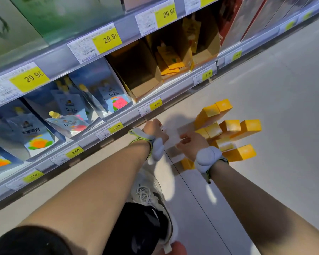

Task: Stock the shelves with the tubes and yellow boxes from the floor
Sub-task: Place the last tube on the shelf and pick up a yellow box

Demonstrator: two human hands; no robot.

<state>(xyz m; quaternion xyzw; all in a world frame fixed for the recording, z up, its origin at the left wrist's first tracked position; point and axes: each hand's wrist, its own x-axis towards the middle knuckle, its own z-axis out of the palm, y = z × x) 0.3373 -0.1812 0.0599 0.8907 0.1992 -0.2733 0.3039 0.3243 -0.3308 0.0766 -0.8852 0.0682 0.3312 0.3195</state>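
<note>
Several yellow boxes [228, 126] lie in a loose heap on the floor, just right of both hands. Pale tubes [175, 153] lie on the floor between and under the hands, blurred. My left hand [154, 128] is down at the floor below the shelf edge, fingers curled round a pale tube whose tip shows at its right side. My right hand [189, 143] is beside the heap, thumb and fingers pinching another pale tube [174, 139]. Both wrists wear grey bands.
The low shelf [118, 124] on the left carries blue pouches [68, 105], an empty brown cardboard tray [138, 74] and a tray of orange pouches [171, 59]. Yellow price tags line the shelf rails. My shoe [149, 196] stands below the hands. Grey floor [274, 89] spreads right.
</note>
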